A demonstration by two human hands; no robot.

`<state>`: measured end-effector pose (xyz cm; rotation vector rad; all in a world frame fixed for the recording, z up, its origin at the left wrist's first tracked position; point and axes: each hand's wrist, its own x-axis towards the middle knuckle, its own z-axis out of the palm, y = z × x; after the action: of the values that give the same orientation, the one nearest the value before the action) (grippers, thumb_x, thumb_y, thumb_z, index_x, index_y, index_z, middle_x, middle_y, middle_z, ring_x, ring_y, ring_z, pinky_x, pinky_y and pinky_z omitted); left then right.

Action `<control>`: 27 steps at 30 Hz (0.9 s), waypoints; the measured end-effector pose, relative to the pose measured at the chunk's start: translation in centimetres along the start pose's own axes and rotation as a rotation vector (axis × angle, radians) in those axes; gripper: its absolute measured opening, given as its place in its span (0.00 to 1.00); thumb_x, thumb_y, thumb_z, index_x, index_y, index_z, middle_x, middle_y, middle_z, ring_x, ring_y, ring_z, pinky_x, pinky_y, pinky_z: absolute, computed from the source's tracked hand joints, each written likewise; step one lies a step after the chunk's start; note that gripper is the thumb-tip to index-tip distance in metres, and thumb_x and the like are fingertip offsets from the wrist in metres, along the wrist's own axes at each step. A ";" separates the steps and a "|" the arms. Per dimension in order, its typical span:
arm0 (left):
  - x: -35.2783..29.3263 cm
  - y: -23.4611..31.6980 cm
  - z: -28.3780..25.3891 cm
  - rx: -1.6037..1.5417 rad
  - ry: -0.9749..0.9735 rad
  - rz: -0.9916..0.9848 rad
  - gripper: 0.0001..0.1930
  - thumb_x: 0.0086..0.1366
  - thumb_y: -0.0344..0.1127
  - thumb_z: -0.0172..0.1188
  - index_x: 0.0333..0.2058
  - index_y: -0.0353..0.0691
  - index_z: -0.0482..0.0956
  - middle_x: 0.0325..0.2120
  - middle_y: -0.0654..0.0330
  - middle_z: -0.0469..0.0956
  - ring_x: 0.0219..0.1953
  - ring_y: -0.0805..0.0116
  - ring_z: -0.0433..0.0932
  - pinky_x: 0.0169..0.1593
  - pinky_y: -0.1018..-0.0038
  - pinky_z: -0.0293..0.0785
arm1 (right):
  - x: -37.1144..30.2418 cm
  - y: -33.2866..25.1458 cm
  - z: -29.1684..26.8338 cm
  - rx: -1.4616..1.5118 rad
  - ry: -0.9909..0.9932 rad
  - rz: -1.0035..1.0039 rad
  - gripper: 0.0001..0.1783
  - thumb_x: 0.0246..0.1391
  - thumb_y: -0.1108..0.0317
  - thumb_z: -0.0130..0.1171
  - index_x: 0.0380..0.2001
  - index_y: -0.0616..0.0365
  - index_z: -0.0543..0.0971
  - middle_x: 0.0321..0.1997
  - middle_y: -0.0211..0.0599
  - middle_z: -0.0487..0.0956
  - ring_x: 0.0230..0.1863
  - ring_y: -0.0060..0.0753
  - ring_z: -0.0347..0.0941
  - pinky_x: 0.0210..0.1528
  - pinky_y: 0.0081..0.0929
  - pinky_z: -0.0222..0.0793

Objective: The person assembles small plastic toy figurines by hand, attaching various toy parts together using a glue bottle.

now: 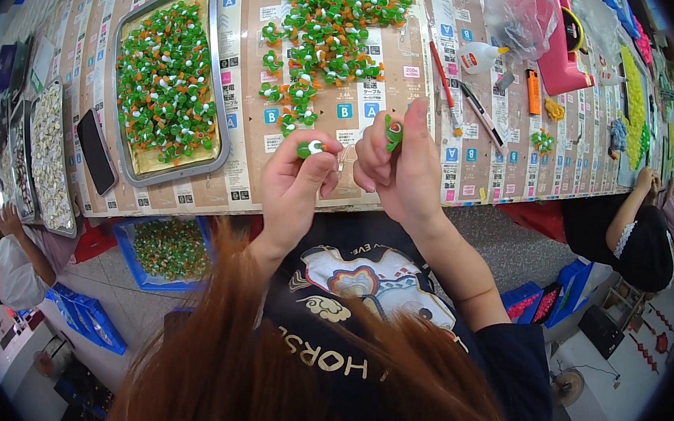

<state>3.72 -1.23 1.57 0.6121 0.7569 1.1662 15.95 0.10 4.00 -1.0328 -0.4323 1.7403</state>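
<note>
1 green piece (304, 151) each: narrow left grip (295, 179), narrow right grip (411, 173)

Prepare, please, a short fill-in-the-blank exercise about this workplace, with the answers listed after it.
1. The piece in the left hand and the one in the right hand are mainly ____.
2. The metal tray of similar pieces lies to the ____ of the loose pile.
3. The tape dispenser has a ____ body.
4. The bin nearest the left hand, below the table, is ____.

Missing words: green; left; pink; blue.
</note>
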 end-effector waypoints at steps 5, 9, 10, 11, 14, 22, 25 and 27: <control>-0.2 0.4 -0.4 0.130 -0.035 -0.066 0.08 0.55 0.27 0.51 0.34 0.34 0.68 0.21 0.65 0.68 0.19 0.82 0.63 0.22 0.87 0.60 | -0.5 -0.2 -0.2 -0.033 0.039 -0.012 0.31 0.50 0.39 0.26 0.10 0.54 0.57 0.07 0.24 0.52 0.10 0.17 0.45 0.11 0.15 0.48; -0.3 0.4 -0.3 0.177 -0.030 -0.075 0.08 0.55 0.27 0.52 0.35 0.34 0.69 0.21 0.65 0.69 0.18 0.83 0.63 0.22 0.88 0.59 | -0.9 0.4 -1.2 0.031 -0.032 -0.080 0.27 0.52 0.44 0.34 0.16 0.57 0.62 0.14 0.28 0.59 0.13 0.16 0.52 0.13 0.16 0.54; -0.3 0.5 -0.3 0.178 -0.026 -0.074 0.08 0.55 0.27 0.52 0.35 0.34 0.69 0.21 0.65 0.69 0.18 0.83 0.63 0.22 0.88 0.59 | -1.0 0.4 -1.3 0.032 -0.035 -0.077 0.27 0.52 0.44 0.34 0.16 0.57 0.62 0.14 0.28 0.59 0.13 0.16 0.52 0.13 0.16 0.54; -0.3 0.5 -0.3 0.177 -0.036 -0.075 0.09 0.55 0.27 0.52 0.35 0.33 0.69 0.21 0.65 0.69 0.18 0.83 0.64 0.22 0.88 0.60 | -1.1 0.4 -1.4 -0.016 -0.037 -0.110 0.26 0.52 0.45 0.34 0.17 0.58 0.63 0.15 0.28 0.59 0.13 0.16 0.52 0.14 0.16 0.54; -0.1 0.8 -0.3 0.181 -0.055 -0.078 0.10 0.54 0.27 0.52 0.37 0.33 0.70 0.22 0.65 0.70 0.18 0.83 0.64 0.21 0.88 0.60 | -1.1 0.6 -1.5 -0.116 -0.023 -0.177 0.26 0.53 0.46 0.34 0.19 0.59 0.64 0.16 0.28 0.60 0.14 0.15 0.53 0.15 0.14 0.55; 0.6 0.0 0.0 0.203 -0.097 -0.110 0.11 0.54 0.28 0.53 0.38 0.34 0.70 0.23 0.64 0.71 0.18 0.83 0.64 0.21 0.87 0.60 | -1.4 0.9 -4.0 -0.206 0.060 -0.255 0.18 0.54 0.56 0.40 0.31 0.63 0.69 0.22 0.28 0.65 0.19 0.13 0.58 0.22 0.12 0.58; 2.5 -2.2 -0.2 0.831 -0.086 -0.074 0.11 0.51 0.30 0.55 0.34 0.36 0.71 0.22 0.62 0.72 0.19 0.76 0.67 0.23 0.81 0.64 | -1.3 1.0 -6.1 -0.106 0.087 -0.172 0.14 0.53 0.68 0.43 0.41 0.63 0.65 0.33 0.33 0.68 0.32 0.22 0.66 0.37 0.21 0.63; 3.9 -3.8 -0.8 1.570 -0.121 0.321 0.11 0.48 0.33 0.57 0.31 0.38 0.71 0.20 0.58 0.71 0.23 0.66 0.70 0.26 0.72 0.66 | -1.3 1.0 -7.5 0.011 0.103 -0.106 0.14 0.53 0.68 0.42 0.41 0.63 0.65 0.35 0.36 0.68 0.33 0.24 0.67 0.38 0.22 0.63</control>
<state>6.11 1.46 -2.61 2.1239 1.4447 0.5845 21.51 -2.81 -0.40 -1.0679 -0.4048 1.5870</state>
